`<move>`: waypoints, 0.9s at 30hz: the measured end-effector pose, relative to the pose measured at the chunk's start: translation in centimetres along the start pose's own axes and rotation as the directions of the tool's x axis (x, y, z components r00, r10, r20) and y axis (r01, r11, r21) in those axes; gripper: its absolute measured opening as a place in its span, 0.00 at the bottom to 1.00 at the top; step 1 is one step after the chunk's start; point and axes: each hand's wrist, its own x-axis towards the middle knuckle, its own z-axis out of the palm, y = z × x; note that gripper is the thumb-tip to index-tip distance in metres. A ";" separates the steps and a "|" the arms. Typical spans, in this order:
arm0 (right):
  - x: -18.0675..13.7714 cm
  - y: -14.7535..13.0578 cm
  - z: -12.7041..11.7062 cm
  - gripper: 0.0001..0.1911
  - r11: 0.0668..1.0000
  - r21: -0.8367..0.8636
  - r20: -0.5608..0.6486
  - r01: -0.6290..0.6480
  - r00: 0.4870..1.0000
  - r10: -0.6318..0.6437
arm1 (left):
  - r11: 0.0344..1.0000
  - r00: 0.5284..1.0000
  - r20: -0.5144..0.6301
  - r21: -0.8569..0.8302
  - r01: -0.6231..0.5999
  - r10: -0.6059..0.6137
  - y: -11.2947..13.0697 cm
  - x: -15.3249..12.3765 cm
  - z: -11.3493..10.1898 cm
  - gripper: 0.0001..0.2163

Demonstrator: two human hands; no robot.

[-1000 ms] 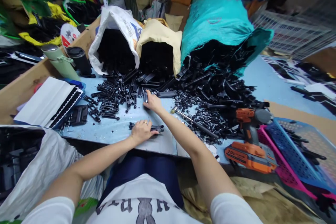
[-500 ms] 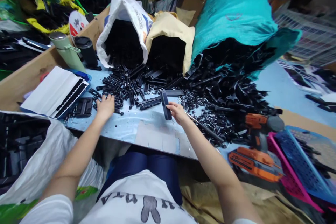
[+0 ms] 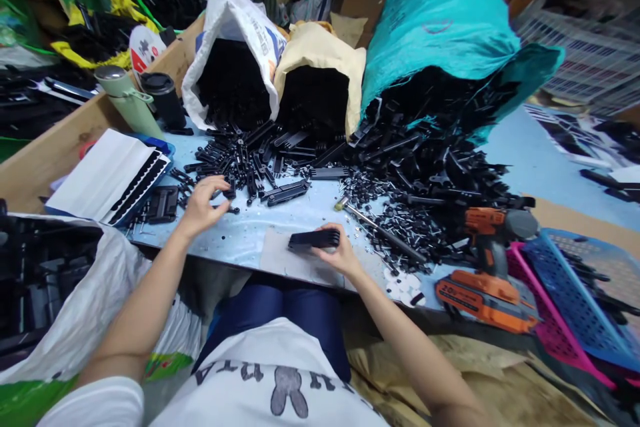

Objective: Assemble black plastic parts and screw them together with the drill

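Observation:
My right hand (image 3: 340, 250) is closed around one end of a long black slotted plastic part (image 3: 307, 239), held level over a grey pad (image 3: 280, 257) at the table's front edge. To the left, my left hand (image 3: 201, 207) curls its thumb and fingers around a small black plastic piece (image 3: 230, 188) at the near edge of a heap of black parts (image 3: 240, 157). Two long black parts (image 3: 287, 193) lie between the hands, just behind them. A hammer (image 3: 367, 219) rests right of my right hand, its head toward the middle.
White, cream and teal sacks (image 3: 440, 20) spill black parts along the back. Small screws (image 3: 400, 233) spread on the right, near an orange cordless drill (image 3: 487, 293) and plastic baskets (image 3: 575, 300). On the left stand a white box (image 3: 100, 173), a green bottle (image 3: 130, 103) and a black cup (image 3: 163, 97).
My right hand has brought the black slotted part down toward me and turned it from upright to level, uncovering the hammer head. My left hand has shifted slightly right, fingers now curled.

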 end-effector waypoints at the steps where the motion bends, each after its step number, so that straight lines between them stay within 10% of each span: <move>1: -0.6 0.6 -0.8 0.25 0.999 -0.045 0.024 -0.010 1.000 0.011 | 0.995 0.999 0.033 -0.095 -0.038 0.042 1.4 -0.3 1.1 0.10; 8: -0.2 1.3 -2.6 0.26 0.864 -0.437 0.307 0.250 0.945 -0.118 | 0.957 0.936 0.320 -0.284 -0.052 0.145 8.5 -3.3 9.7 0.13; 13: 1.2 -1.1 2.0 0.25 0.992 0.052 0.172 -0.119 0.979 0.109 | 0.740 0.960 0.274 -0.633 0.226 -0.059 11.0 -4.2 10.7 0.17; 17: 1.1 -2.2 3.6 0.31 0.807 0.464 0.238 -0.367 0.928 0.285 | 0.628 0.943 0.247 -0.703 0.334 -0.225 12.9 -4.1 10.7 0.20; 27: 0.0 -2.3 2.7 0.34 0.661 0.607 0.337 -0.442 0.896 0.289 | 0.685 0.927 0.347 -0.640 0.347 -0.146 12.5 -4.0 9.0 0.20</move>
